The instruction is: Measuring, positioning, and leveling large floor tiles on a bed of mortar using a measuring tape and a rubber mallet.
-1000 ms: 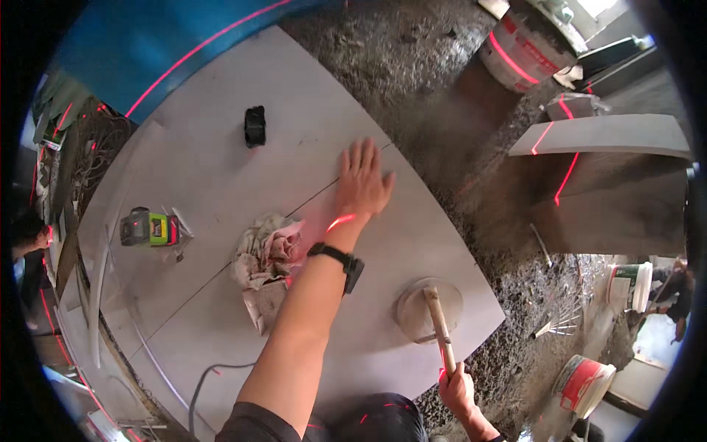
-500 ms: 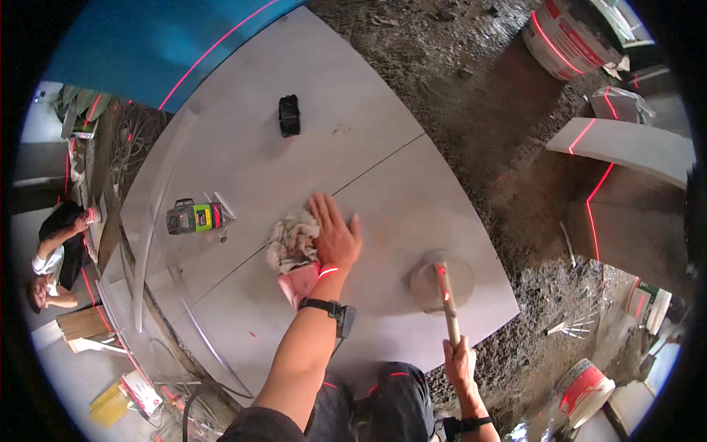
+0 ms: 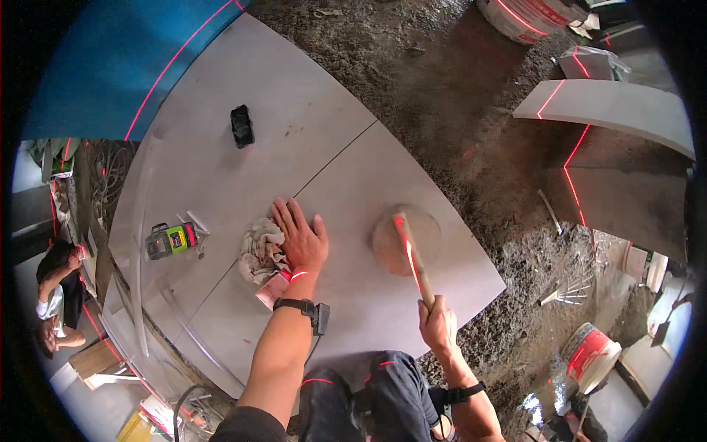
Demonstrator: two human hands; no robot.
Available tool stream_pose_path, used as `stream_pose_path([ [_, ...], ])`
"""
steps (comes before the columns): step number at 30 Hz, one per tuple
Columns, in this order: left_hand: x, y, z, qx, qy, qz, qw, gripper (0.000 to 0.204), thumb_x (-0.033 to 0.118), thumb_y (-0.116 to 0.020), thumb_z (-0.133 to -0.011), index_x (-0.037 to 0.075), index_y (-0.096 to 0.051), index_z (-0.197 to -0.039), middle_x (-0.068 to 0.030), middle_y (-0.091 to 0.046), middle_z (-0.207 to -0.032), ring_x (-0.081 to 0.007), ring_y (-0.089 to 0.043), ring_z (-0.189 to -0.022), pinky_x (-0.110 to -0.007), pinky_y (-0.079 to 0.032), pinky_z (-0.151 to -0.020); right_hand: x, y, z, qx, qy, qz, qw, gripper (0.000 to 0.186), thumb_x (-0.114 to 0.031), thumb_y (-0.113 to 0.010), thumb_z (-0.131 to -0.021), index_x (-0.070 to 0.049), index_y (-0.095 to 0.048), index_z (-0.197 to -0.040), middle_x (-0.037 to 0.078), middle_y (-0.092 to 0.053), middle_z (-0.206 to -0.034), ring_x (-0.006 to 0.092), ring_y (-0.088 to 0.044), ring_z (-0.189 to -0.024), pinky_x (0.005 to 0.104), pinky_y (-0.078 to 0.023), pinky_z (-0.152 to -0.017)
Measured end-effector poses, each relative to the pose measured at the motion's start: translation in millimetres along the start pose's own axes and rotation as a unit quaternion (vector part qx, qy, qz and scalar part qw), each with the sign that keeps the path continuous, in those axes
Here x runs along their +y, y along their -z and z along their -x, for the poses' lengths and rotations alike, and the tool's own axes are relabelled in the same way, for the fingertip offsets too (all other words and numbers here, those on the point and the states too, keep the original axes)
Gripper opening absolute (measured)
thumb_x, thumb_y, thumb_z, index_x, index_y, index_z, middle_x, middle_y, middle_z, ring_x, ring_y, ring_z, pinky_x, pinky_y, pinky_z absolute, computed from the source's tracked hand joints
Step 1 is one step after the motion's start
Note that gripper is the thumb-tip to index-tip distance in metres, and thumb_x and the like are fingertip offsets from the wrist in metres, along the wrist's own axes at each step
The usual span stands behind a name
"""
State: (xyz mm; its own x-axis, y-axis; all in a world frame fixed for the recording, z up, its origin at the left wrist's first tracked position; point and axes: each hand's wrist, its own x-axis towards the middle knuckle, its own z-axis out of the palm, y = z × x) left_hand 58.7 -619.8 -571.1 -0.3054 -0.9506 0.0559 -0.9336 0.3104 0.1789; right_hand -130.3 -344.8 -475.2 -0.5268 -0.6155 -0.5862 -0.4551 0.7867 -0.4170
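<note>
My left hand (image 3: 300, 243) lies flat with fingers apart on a large pale tile (image 3: 331, 317), beside and partly against a crumpled cloth (image 3: 258, 250) on a pinkish block (image 3: 269, 293). My right hand (image 3: 440, 324) grips the wooden handle of a mallet (image 3: 423, 283), whose round head is over the tile's right part, slightly blurred. A green laser level (image 3: 169, 239) stands on the left; a small black object (image 3: 241, 125) lies farther up on the tiles. Red laser lines cross the surroundings and my hands.
Rough wet mortar borders the tiles' right side, with buckets (image 3: 588, 356), upright tile pieces (image 3: 604, 114) and a wire rake (image 3: 567, 293). A blue board (image 3: 96, 81) is at upper left. Another person (image 3: 55, 295) is at the far left, near boards and cables.
My left hand has moved down-left from the seam to beside the cloth. My right hand and the mallet have moved up and leftward over the tile, away from its right corner.
</note>
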Motion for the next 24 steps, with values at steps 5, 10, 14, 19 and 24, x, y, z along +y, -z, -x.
stream_pose_path([
  [5,-3.0,-0.1,3.0,-0.003,0.001,-0.003,1.000,0.069,0.033,-0.056,-0.096,-0.008,-0.034,-0.148,-0.0322,-0.022,-0.159,-0.0475,-0.017,-0.149,-0.057,-0.014,-0.122,-36.6,33.1,23.4,0.025,0.025,-0.086,0.996,0.033,-0.029,-0.061,-0.098,0.002,-0.052,-0.105,0.027,-0.063,-0.071,0.0491,-0.064,-0.068,0.0534,-0.051,-0.060],
  [10,8.3,-0.1,-0.4,0.009,-0.011,-0.008,1.000,0.068,0.030,-0.056,-0.096,-0.009,-0.034,-0.148,-0.0329,-0.022,-0.158,-0.0476,-0.018,-0.149,-0.058,-0.016,-0.122,14.8,0.5,10.3,0.069,0.040,0.002,0.997,0.032,-0.029,-0.059,-0.099,0.000,-0.050,-0.104,0.025,-0.062,-0.066,0.0487,-0.062,-0.060,0.0543,-0.049,-0.053],
  [14,2.0,-11.4,-2.0,0.012,-0.002,-0.023,1.000,0.067,0.028,-0.056,-0.095,-0.009,-0.036,-0.147,-0.0327,-0.024,-0.158,-0.0467,-0.020,-0.149,-0.057,-0.016,-0.122,14.0,-6.9,-0.8,0.028,0.033,0.018,0.999,0.032,-0.033,-0.058,-0.099,-0.002,-0.050,-0.098,0.025,-0.062,-0.064,0.0484,-0.062,-0.061,0.0554,-0.049,-0.055],
  [19,80.2,-18.8,-68.1,-0.016,-0.123,-0.002,0.992,0.068,0.034,-0.051,-0.098,-0.005,-0.034,-0.151,-0.0224,-0.027,-0.161,-0.0434,-0.018,-0.151,-0.055,-0.015,-0.122,15.8,0.6,3.3,0.020,0.017,0.005,1.000,0.033,-0.033,-0.059,-0.098,0.000,-0.052,-0.101,0.025,-0.063,-0.067,0.0476,-0.064,-0.063,0.0545,-0.050,-0.058],
  [24,77.5,-23.4,-75.0,-0.001,-0.105,-0.002,0.994,0.067,0.038,-0.048,-0.099,-0.003,-0.036,-0.151,-0.0187,-0.026,-0.163,-0.0422,-0.017,-0.151,-0.057,-0.015,-0.122,-9.7,24.3,12.0,0.024,0.045,-0.073,0.996,0.032,-0.026,-0.061,-0.097,0.003,-0.054,-0.109,0.025,-0.063,-0.069,0.0464,-0.064,-0.065,0.0522,-0.051,-0.058],
])
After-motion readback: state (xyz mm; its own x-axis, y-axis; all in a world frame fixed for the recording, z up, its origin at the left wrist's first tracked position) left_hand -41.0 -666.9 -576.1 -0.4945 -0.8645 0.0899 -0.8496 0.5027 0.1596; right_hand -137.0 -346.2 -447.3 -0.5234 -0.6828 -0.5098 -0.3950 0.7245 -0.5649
